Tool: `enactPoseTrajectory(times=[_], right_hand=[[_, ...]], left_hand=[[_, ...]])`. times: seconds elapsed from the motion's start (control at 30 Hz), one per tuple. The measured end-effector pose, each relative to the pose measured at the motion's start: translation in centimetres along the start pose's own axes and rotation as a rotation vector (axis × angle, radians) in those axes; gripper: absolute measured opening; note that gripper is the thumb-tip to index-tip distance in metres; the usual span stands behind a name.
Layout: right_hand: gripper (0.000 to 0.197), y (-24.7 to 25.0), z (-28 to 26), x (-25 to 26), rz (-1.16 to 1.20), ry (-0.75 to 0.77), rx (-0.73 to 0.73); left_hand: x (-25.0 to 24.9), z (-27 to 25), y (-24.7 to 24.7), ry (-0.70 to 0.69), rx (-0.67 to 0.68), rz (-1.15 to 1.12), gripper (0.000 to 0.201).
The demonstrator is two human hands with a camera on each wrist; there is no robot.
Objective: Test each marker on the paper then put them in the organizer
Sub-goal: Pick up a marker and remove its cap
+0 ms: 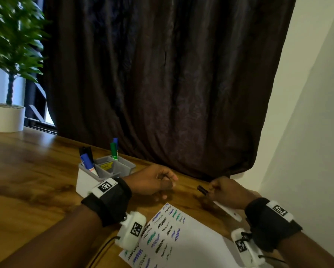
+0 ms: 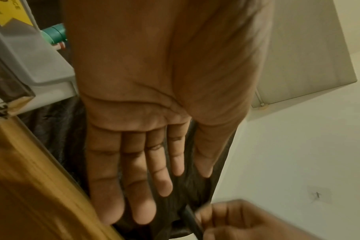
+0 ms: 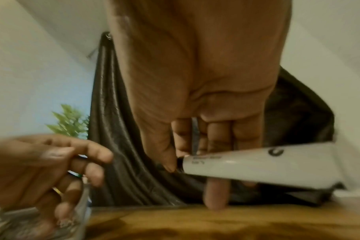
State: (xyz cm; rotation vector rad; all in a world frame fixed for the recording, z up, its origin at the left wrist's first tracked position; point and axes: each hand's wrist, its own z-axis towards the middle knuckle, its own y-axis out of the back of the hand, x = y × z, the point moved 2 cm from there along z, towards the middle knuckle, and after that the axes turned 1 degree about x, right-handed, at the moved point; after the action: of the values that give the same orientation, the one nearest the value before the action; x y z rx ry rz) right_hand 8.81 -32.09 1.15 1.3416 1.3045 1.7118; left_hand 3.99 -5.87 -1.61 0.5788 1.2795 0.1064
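My right hand (image 1: 225,191) grips a white-bodied marker (image 1: 228,211) with a black end (image 1: 202,189), held low over the table behind the paper. In the right wrist view the marker (image 3: 257,164) crosses under my curled fingers (image 3: 216,134). My left hand (image 1: 156,181) hovers just left of the marker's black end, holding nothing; in the left wrist view its fingers (image 2: 134,170) lie straight. The white paper (image 1: 193,242) carries several coloured squiggles. The grey-and-white organizer (image 1: 84,183) stands left of my left hand with blue, black and green markers (image 1: 114,150) upright in it.
The wooden table (image 1: 26,171) runs left and toward me. A dark curtain (image 1: 162,84) hangs right behind the table's far edge, a white wall (image 1: 307,132) at the right. A potted plant (image 1: 6,118) stands at the far left corner.
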Motion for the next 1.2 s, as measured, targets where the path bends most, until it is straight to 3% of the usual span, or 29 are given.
enactPoseTrajectory(times=[0.1,0.2,0.33,0.47,0.53,0.7,0.87,1.2], right_hand=[[0.016,0.2,-1.1,3.9,0.126,0.294,-0.079],[0.019,-0.6,-1.4,5.9,0.117,0.422,-0.141],[0.019,-1.8,-0.9,6.2,0.060,0.428,-0.235],[0.013,-2.7,-1.3,5.8,0.037,0.408,-0.227],[0.014,-2.7,-1.7,6.0,0.052,0.421,-0.207],[0.039,-2.4,-2.8,5.9,0.007,0.445,-0.231],[0.038,-2.1,-3.6,5.9,-0.032,0.426,-0.269],[0.035,-2.7,-3.8,6.1,-0.136,0.423,-0.271]], left_hand=[[0.1,0.2,-0.3,-0.009,-0.004,-0.091,0.032],[0.0,0.4,-0.4,-0.057,-0.034,-0.107,0.027],[-0.1,0.4,-0.5,-0.098,-0.109,-0.088,0.011],[-0.5,0.3,-0.6,-0.117,-0.154,-0.078,0.011],[-0.7,0.2,-0.8,-0.123,-0.152,-0.056,0.012],[-0.9,0.2,-1.1,-0.101,-0.135,-0.080,0.009],[-1.3,0.0,-1.5,-0.086,-0.124,-0.100,0.003],[-1.3,-0.5,-1.8,-0.021,-0.090,-0.172,0.009]])
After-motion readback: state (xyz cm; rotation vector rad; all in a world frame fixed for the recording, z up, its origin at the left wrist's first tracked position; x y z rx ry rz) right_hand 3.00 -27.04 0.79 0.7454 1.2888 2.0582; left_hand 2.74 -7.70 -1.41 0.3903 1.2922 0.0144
